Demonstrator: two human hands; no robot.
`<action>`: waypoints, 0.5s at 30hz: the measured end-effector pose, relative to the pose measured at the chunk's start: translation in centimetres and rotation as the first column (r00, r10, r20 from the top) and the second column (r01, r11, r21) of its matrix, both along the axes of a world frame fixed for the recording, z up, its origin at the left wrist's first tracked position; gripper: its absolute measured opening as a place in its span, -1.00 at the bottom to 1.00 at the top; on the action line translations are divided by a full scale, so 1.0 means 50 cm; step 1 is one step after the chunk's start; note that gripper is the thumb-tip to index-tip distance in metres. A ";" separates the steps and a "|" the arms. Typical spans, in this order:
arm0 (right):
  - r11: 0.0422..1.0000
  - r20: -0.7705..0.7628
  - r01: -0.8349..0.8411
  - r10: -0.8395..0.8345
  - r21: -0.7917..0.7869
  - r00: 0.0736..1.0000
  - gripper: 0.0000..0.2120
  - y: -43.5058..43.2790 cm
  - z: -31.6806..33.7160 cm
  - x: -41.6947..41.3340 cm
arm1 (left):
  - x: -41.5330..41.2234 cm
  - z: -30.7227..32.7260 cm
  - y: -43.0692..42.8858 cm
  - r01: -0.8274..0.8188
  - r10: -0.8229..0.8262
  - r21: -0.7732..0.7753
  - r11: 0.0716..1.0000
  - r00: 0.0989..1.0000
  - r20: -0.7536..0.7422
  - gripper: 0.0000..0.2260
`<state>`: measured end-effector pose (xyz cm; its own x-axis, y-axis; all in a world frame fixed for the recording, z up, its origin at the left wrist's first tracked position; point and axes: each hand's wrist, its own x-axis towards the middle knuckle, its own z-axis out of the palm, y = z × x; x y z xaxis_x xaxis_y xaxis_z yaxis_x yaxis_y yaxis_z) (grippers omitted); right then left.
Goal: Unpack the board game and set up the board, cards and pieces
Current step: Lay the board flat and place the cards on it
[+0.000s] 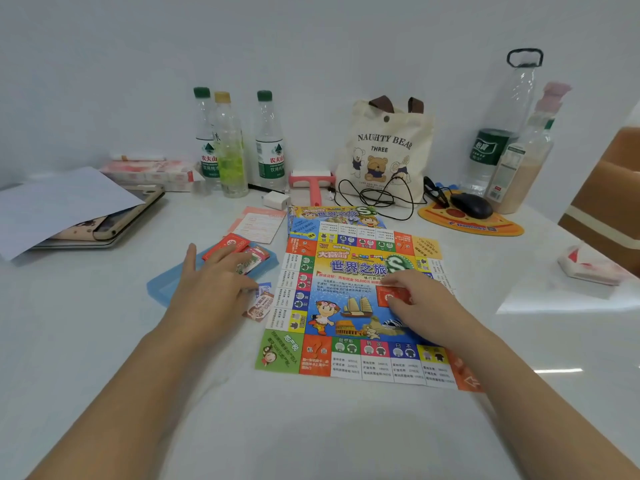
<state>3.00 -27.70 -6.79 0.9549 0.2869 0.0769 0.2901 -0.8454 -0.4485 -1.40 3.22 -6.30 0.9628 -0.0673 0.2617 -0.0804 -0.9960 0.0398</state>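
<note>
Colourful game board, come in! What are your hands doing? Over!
Colourful paper game board unfolded flat. Right hand placing red card on its centre. Left hand over cards in blue plastic tray. Nothing blocking.

Bright, soft light; table (554, 341) glare right; edges perhaps slightly warped.

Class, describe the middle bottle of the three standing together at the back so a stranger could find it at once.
Start at the cream bear tote bag by the wall and look left to three clear bottles. The middle bottle has a yellow cap and pale green contents; its neighbours have dark green caps and white-and-green labels.
</note>
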 end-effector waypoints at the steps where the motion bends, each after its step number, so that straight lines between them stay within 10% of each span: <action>1: 1.000 -0.002 -0.018 0.018 -0.007 1.000 -0.61 0.002 0.000 -0.002 | -0.002 -0.002 -0.001 0.009 -0.009 -0.009 1.000 1.000 0.005 -0.74; 15: 0.975 -0.097 -0.167 0.154 -0.145 0.983 -0.51 0.007 0.015 -0.019 | -0.010 -0.022 0.007 0.036 -0.034 0.024 0.999 0.996 -0.077 -0.39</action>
